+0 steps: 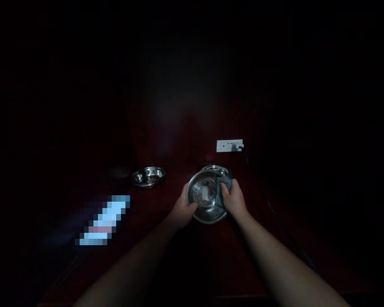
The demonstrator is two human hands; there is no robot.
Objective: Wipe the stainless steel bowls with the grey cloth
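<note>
A shiny steel bowl (208, 216) is held up in front of me, tilted so that its inside faces me. My left hand (183, 209) grips its left rim, thumb on the inner side. At the right rim, my right hand (235, 198) is closed on a grey-green cloth (222, 194), which lies against the bowl's inner wall. A pale patch in the bowl's bottom may be a label or a reflection; I cannot tell. Behind the bowl, and partly hidden by it, sits another steel dish (222, 169).
Steel dishes (148, 177), seemingly stacked, stand on the dark red table (176, 256) to the left. A lit, pixelated screen (105, 219) lies nearer on the left. A white socket (229, 146) with a plug is on the back wall; a dark cable (275, 213) runs along the right.
</note>
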